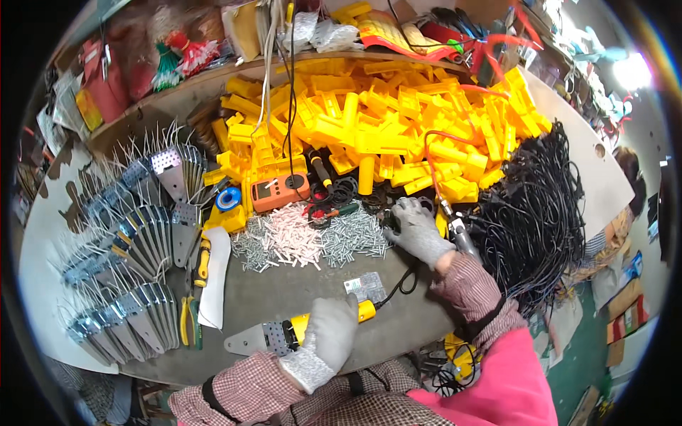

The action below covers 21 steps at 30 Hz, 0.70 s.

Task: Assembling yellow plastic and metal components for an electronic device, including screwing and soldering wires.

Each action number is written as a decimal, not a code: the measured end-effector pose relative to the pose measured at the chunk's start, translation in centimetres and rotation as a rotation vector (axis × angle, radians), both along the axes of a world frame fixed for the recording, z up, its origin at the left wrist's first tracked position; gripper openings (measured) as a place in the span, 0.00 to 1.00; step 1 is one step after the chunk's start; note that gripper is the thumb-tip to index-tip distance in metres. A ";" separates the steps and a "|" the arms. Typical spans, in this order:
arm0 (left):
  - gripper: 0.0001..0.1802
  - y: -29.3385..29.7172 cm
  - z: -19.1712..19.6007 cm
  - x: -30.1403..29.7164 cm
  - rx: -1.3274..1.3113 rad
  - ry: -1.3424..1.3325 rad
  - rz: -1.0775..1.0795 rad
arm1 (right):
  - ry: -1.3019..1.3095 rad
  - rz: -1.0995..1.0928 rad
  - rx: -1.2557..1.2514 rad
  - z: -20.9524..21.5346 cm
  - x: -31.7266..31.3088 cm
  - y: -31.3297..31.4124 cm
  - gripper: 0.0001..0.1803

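Observation:
My left hand [332, 332], in a grey glove, is closed around the yellow handle [366, 311] of a flat-bladed heating iron. Its grey metal plate [249, 341] points left, and a black cord [402, 284] leaves the other end. My right hand [420, 233], gloved too, reaches over small black parts [380, 204] behind the screws, thumb and fingers apart; its fingertips are partly hidden. Beside its wrist lies a silver air screwdriver [462, 238] on a red hose [429, 160]. A small printed card [366, 287] lies just beyond the iron.
Yellow plastic shells [398, 121] are heaped at the back, black cords [536, 213] at the right. Silver screws [352, 238] and pale pink sleeves [293, 234] lie mid-table. Wired metal plates [135, 319] stand in rows at left, near pliers [190, 319] and an orange meter [279, 193].

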State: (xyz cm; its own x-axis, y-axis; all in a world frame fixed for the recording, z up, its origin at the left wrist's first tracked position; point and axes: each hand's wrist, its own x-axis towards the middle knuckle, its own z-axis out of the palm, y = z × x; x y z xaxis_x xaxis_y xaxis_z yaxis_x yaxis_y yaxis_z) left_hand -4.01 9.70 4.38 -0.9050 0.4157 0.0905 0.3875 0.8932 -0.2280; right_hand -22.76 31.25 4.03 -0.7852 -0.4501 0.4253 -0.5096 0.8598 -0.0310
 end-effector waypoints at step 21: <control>0.39 -10.5 -0.2 9.5 2.494 -1.386 0.932 | -0.598 -0.097 -0.023 1.3 2.9 0.5 0.40</control>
